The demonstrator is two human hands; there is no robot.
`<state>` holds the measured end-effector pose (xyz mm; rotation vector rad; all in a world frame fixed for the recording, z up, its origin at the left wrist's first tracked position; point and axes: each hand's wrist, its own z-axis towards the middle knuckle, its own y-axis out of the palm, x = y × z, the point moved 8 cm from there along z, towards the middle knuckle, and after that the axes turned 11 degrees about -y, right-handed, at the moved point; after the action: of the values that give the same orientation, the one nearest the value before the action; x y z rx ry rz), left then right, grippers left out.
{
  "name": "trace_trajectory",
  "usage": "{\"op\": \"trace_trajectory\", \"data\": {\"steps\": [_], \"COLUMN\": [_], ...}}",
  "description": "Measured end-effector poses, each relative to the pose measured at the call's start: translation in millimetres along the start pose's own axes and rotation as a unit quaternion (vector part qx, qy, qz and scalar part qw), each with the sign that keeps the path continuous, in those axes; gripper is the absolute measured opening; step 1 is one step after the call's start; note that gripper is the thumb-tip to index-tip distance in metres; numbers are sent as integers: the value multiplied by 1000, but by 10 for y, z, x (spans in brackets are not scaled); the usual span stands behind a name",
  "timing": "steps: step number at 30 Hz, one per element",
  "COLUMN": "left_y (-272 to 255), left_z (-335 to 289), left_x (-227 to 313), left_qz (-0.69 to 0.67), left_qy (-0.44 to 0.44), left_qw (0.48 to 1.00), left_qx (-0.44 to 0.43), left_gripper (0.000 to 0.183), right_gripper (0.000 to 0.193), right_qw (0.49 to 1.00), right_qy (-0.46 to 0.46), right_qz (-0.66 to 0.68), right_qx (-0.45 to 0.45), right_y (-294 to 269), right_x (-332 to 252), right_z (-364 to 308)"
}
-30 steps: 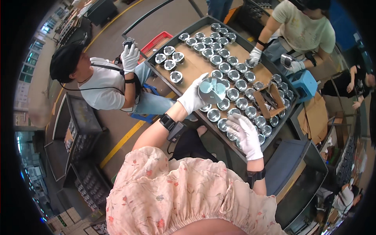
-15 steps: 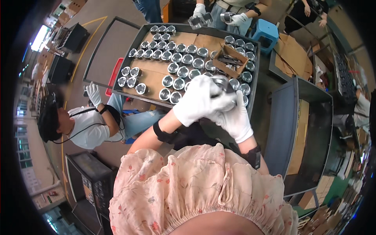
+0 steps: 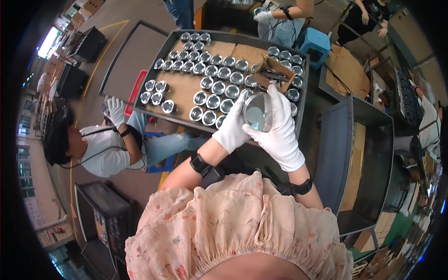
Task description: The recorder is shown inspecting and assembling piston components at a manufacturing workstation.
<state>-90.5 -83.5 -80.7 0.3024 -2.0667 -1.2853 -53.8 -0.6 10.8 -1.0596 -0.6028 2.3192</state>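
Observation:
Between my white-gloved hands, above the near edge of the tray table, is a shiny metal piston point(image 3: 257, 112) with its round, smooth face turned toward me. My left hand point(image 3: 233, 125) presses its fingers against the piston's left side. My right hand point(image 3: 280, 133) wraps the other side, thumb low and fingers along the right rim. Beyond my hands, rows of similar pistons point(image 3: 218, 87) stand on brown cardboard in a dark-rimmed tray table point(image 3: 182, 122). A small open cardboard box point(image 3: 279, 84) with dark, thin pieces sits among them on the right.
A co-worker in a white shirt point(image 3: 109, 148) sits at the left, a metal part in a gloved hand. Another person's gloved hand point(image 3: 264, 17) shows beyond the table. A blue stool point(image 3: 315, 42) stands at the far right, and a deep grey metal cart point(image 3: 336, 158) stands at my right.
My hands have moved apart around the piston, and its round face now shows. The far co-worker's hands have drawn back from the table edge. The left co-worker's hand has shifted slightly.

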Motion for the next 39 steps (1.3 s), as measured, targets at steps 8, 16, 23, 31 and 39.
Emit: {"op": "trace_trajectory", "data": {"steps": [8,16,23,31,39], "left_y": [-253,166,754,663,357], "left_z": [108,-224,-403,-440,-223], "left_x": [68,725,871,889,731], "left_qz": [-108,688,647,661,519], "left_qy": [-51,339,281,278,150], "left_qw": [993,637,685,674,826], "left_qx": [-18,79,180,177,162], "left_gripper": [43,60,20,23,31], "right_gripper": [95,63,68,71,72], "right_qw": [972,586,396,276,735], "right_qy": [104,294,305,317,273], "right_qz": [208,750,856,896,602], "right_qx": [24,84,134,140,151], "right_y": [127,528,614,660,417], "right_x": [261,310,276,147,569], "right_z": [-284,-462,-533,-457,-569]}}
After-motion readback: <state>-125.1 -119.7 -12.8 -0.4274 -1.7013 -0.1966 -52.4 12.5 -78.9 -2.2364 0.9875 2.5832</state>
